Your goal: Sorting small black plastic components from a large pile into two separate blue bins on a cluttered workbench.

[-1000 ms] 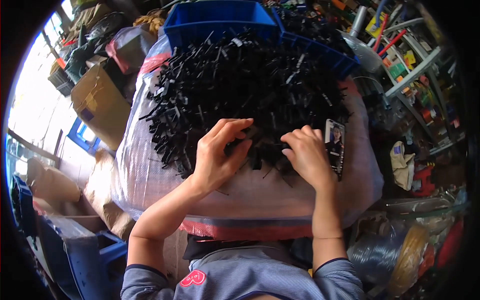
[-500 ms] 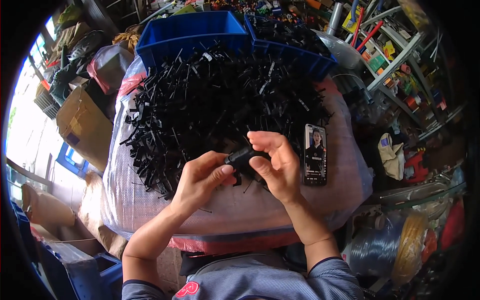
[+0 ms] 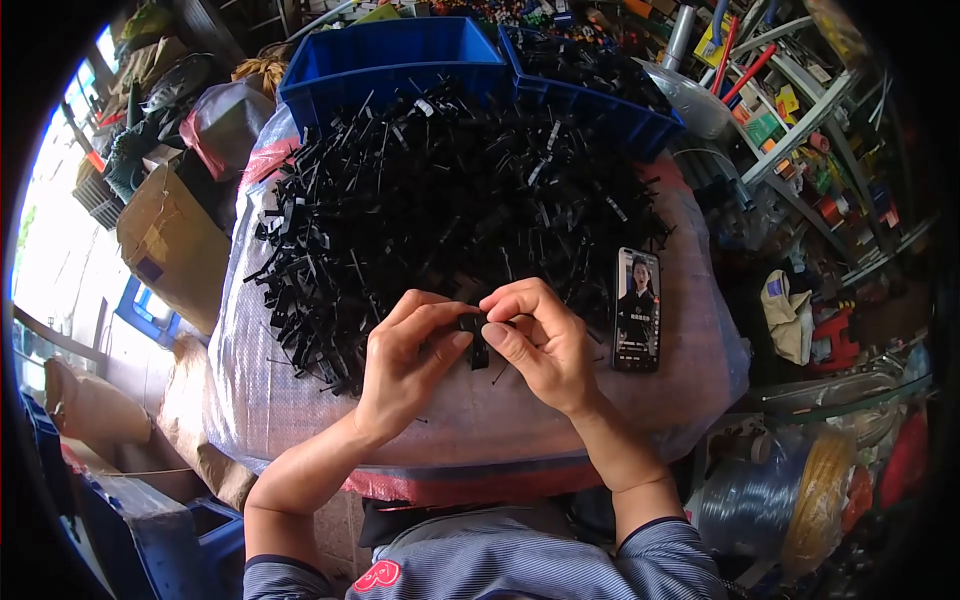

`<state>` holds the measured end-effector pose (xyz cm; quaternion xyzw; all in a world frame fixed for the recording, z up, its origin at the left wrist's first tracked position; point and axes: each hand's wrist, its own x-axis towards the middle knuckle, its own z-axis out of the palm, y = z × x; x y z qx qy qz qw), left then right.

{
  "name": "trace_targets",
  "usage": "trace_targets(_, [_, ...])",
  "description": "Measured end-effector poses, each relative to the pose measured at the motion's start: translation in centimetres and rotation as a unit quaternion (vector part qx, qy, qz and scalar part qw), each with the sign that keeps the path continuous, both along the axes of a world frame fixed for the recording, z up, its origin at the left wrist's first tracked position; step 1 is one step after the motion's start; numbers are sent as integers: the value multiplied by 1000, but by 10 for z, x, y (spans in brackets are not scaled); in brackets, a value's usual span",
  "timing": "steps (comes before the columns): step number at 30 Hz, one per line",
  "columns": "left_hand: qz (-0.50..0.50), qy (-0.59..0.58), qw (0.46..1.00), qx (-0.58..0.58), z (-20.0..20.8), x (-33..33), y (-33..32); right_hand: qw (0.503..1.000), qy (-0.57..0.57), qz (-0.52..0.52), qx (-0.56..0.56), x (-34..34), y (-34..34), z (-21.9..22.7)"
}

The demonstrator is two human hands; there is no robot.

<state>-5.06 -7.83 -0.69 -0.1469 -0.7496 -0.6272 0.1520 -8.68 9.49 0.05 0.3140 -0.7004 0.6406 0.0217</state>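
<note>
My left hand (image 3: 398,362) and my right hand (image 3: 545,350) meet at the near edge of a heap of black plastic parts (image 3: 420,210). Between their fingertips is a small black plastic part (image 3: 479,347), gripped from both sides and partly covered by the fingers. Its exact kind does not show. The left thumb and index finger pinch it on one side; the right thumb and curled fingers close on the other. The heaped parts are dark, with thin stems poking out, and lie on a wrapped bale covered in pale woven plastic (image 3: 300,430).
A phone (image 3: 637,310) with its screen lit lies right of my right hand. Behind the heap stand a blue bin (image 3: 330,100) and another blue bin (image 3: 650,130) with black parts in it. A cardboard box (image 3: 175,240) is at left, wire coils (image 3: 760,500) at lower right.
My right hand has closed from spread fingers to a pinch, and its fingertips have come nearer the left ones. The black part now shows less between them.
</note>
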Motion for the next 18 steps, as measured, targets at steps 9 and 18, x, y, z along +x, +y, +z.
trace_targets(9, [58, 183, 971, -142, 4, 6, 7, 908, -330, 208, -149, -12, 9, -17])
trace_targets(18, [34, -72, 989, 121, 3, -4, -7, 977, 153, 1, 151, -2, -1, 12])
